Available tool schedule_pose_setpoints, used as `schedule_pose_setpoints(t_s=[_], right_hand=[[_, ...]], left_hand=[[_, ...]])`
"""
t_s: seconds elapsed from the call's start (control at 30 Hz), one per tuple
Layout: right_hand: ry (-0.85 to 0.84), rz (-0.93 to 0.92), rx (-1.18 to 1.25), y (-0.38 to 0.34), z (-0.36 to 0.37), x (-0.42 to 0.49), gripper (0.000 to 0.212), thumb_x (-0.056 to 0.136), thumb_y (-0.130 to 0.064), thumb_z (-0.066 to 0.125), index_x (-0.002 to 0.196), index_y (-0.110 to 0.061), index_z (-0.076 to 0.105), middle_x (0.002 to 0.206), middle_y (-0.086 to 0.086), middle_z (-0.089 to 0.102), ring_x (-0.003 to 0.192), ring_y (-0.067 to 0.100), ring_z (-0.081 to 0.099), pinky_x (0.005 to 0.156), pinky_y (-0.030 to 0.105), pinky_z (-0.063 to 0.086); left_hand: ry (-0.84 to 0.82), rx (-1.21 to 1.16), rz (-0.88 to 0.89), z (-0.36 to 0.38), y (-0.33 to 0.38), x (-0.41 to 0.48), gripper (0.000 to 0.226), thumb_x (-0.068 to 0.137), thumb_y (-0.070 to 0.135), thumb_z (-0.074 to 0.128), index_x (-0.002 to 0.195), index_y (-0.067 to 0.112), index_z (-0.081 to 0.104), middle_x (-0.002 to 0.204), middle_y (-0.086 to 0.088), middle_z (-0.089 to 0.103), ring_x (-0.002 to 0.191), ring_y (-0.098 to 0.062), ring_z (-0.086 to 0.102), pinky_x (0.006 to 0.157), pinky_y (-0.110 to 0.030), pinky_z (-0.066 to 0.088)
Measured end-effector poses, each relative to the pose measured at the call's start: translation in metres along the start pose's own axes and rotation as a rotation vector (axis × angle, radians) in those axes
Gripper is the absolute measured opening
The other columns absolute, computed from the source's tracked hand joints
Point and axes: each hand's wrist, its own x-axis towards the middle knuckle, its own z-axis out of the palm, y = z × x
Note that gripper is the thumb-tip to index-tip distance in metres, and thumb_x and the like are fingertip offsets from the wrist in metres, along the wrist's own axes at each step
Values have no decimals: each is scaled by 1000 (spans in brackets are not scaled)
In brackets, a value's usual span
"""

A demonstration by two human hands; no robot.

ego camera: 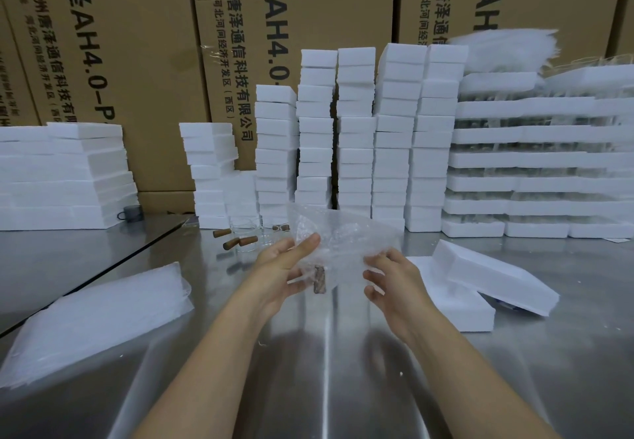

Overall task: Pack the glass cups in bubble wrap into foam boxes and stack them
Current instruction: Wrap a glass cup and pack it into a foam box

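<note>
Stacks of white foam boxes (356, 130) wall the far edge of the steel bench (326, 353); its near middle is bare and shiny. An open foam box (456, 298) lies to the right. Left hand (288, 267) and right hand (387, 277), raised mid-bench, curl their fingers round a crinkled bubble wrap sheet (343, 236), with a brown handle (319, 279) showing through. Glass cups (243, 233) stand behind.

Clear bubble wrap (343, 236) — brown-handled glass cup (319, 279) inside — is held up, left of a white foam box (453, 305).
</note>
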Motion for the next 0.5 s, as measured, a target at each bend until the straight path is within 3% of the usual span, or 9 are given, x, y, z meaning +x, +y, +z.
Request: schedule_pose_setpoints(t_s=[0.13, 0.23, 0.3, 0.37, 0.43, 0.5], right_hand=[[-134, 12, -67, 0, -1, -4, 77, 83, 1, 78, 141, -35, 44, 97, 2, 79, 79, 14, 73, 65, 28, 56], [-225, 2, -86, 1, -2, -4, 110, 76, -5, 89, 150, -55, 25, 108, 2, 79, 83, 16, 72, 73, 31, 57], [-227, -7, -98, 0, 0, -6, 94, 74, -12, 93, 140, -55, 42, 106, 2, 79, 76, 14, 69, 71, 29, 57], [-179, -15, -106, -1, 2, -6, 55, 76, -16, 92, 119, -35, 64, 91, 1, 75, 65, 11, 62, 64, 26, 55], [-141, -14, -111, -1, 0, -4, 32, 79, -17, 89, 103, -22, 67, 79, 0, 66, 60, 10, 56, 60, 25, 52], [-112, -34, -121, -1, -1, -3, 24, 82, -17, 86, 101, -19, 71, 81, 3, 63, 62, 11, 55, 59, 23, 51]], left_hand=[[2, 55, 1, -3, -1, 3, 123, 49, 59, 101, 153, 15, 53, 140, -2, 70, 118, -27, 72, 74, -31, 59], [-41, 167, -14, -6, -4, 4, 115, 51, 64, 102, 147, 16, 61, 135, -3, 74, 119, -30, 73, 75, -30, 59], [-72, 228, -53, -7, -5, 4, 108, 54, 63, 102, 144, 19, 65, 137, -6, 73, 121, -31, 72, 80, -36, 59], [-162, 288, -100, -7, -6, 2, 87, 57, 65, 101, 130, 25, 76, 131, -4, 76, 108, -25, 74, 79, -34, 59], [-243, 317, -141, -7, -6, -1, 74, 56, 66, 100, 117, 29, 82, 122, -3, 80, 94, -19, 73, 69, -28, 58], [-230, 287, -151, -8, -7, 0, 79, 50, 65, 103, 116, 26, 82, 120, -4, 80, 91, -21, 72, 66, -27, 59]])
